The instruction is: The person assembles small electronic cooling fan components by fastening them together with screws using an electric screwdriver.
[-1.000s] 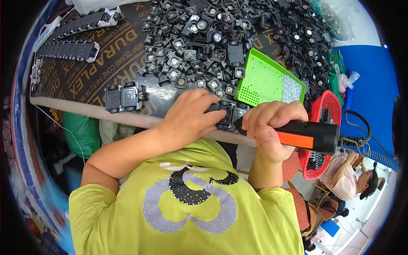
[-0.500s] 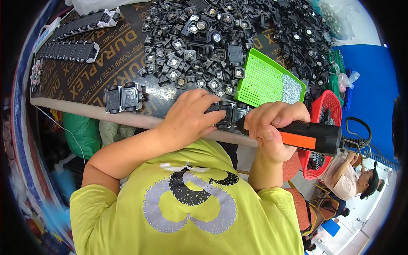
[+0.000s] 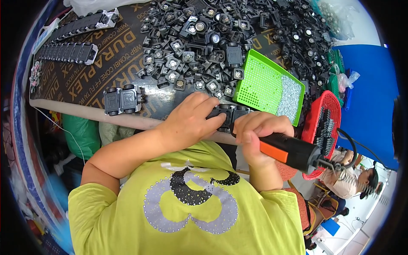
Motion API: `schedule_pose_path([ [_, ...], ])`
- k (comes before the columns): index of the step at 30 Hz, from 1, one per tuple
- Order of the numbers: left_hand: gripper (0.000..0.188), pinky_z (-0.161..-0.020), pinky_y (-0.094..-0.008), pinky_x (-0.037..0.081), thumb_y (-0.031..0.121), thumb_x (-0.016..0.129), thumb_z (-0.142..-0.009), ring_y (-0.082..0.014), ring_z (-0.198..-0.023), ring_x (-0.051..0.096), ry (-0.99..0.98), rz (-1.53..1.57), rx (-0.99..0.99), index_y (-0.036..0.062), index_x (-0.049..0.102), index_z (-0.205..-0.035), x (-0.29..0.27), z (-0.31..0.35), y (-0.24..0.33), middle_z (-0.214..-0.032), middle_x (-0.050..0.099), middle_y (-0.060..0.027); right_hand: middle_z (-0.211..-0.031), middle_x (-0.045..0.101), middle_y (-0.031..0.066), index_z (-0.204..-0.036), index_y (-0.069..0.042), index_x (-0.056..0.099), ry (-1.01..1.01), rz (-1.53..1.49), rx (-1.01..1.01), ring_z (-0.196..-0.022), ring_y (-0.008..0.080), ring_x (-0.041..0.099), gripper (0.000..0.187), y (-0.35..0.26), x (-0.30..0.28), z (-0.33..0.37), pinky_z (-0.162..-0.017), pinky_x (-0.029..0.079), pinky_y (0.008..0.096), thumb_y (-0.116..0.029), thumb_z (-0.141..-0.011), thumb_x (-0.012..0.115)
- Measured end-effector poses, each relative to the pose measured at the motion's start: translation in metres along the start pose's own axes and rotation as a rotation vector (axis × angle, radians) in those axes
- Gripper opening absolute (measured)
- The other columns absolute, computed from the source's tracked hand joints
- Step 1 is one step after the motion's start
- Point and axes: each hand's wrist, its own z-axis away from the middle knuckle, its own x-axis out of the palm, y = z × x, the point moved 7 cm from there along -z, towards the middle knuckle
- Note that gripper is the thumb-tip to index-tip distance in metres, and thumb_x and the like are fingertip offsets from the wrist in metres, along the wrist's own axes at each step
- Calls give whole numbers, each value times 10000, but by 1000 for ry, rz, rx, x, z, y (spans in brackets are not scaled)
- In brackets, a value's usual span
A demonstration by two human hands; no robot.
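Note:
My left hand (image 3: 191,118) is closed on a small black toy car body (image 3: 235,112), wheels showing, at the table's near edge; its fingers hide part of it. In my right hand (image 3: 260,131) is an electric screwdriver (image 3: 291,151), black with an orange panel and a coiled cord at its rear. It lies tilted, its front end close beside the toy car; the tip is hidden by my fingers. Left of my left hand, two similar toy car bodies (image 3: 122,100) sit side by side, wheels up.
A large heap of black wheeled parts (image 3: 191,55) covers the far table. Right of it are a green perforated tray (image 3: 258,78) with small silver screws (image 3: 290,95) and a red basket (image 3: 333,102) of dark pieces. Rows of toy car bodies (image 3: 68,53) stand far left. Another person (image 3: 346,182) sits at right.
My right hand and the screwdriver have shifted left and toward me, the tool's rear swinging nearer my body. More of the green tray and red basket shows. My left hand has barely moved.

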Motion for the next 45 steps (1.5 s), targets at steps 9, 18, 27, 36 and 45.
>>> schedule_pose_path([
  [9, 416, -973, -474, 483, 186, 803, -690, -328, -1113, 550, 0, 3, 46, 110, 699, -1086, -3, -4, 0, -1207, 584, -131, -718, 586, 68, -983, -87, 480, -98, -110, 37, -559, 208, 579, 381, -4, 0, -6, -580, 522, 391, -12, -822, 817],
  [18, 519, -919, -473, 494, 179, 856, -600, -330, -1074, 577, 11, 7, 30, 120, 704, -1092, -1, -4, 1, -1194, 623, -114, -727, 615, 107, -972, -39, 488, 382, 66, -91, -537, 178, 598, 308, 18, -77, -50, -537, 532, 315, 175, -848, 672],
  [27, 524, -918, -456, 495, 155, 864, -597, -318, -1092, 571, 10, 63, -25, 137, 692, -1092, -3, -4, -3, -1194, 620, -86, -706, 588, 125, -946, -34, 491, 349, 145, -21, -528, 204, 568, 206, 34, -76, -54, -555, 530, 389, 134, -902, 600],
  [36, 532, -910, -449, 497, 159, 873, -596, -314, -1096, 572, 27, 80, -33, 143, 689, -1095, -3, -3, -5, -1198, 620, -80, -702, 578, 125, -951, -34, 492, 347, 135, 0, -536, 203, 567, 198, 36, -75, -54, -567, 528, 386, 129, -904, 593],
  [45, 535, -909, -450, 500, 170, 882, -602, -315, -1087, 584, 27, 76, -27, 128, 691, -1100, -2, -2, -4, -1196, 631, -82, -716, 610, 103, -926, -35, 505, 353, 35, -31, -529, 179, 599, 255, 38, -78, -55, -519, 517, 315, 147, -853, 668],
])
